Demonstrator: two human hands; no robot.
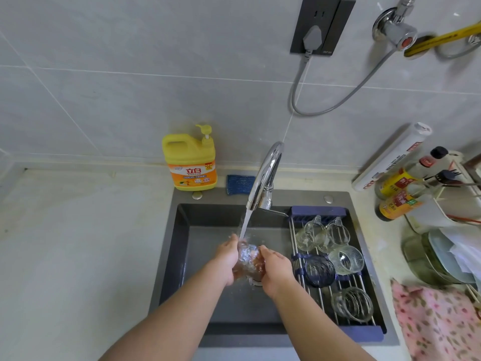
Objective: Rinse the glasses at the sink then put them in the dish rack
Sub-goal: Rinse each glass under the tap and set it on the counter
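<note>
A clear glass (248,257) is held over the dark grey sink (182,246) under the stream running from the chrome faucet (265,175). My left hand (227,259) grips its left side and my right hand (276,269) grips its right side. Water splashes over the glass. The blue-framed dish rack (361,329) spans the sink's right part and holds several glasses: small handled cups (322,234) at the back, a ribbed glass (347,259), a dark glass (318,270) and a clear tumbler (354,304) on its side.
A yellow detergent bottle (191,160) and a blue sponge (239,185) stand behind the sink. Sauce bottles (398,196), a foil roll, stacked dishes (442,259) and a pink floral cloth (437,324) crowd the right counter. Pale countertop (78,243) lies left.
</note>
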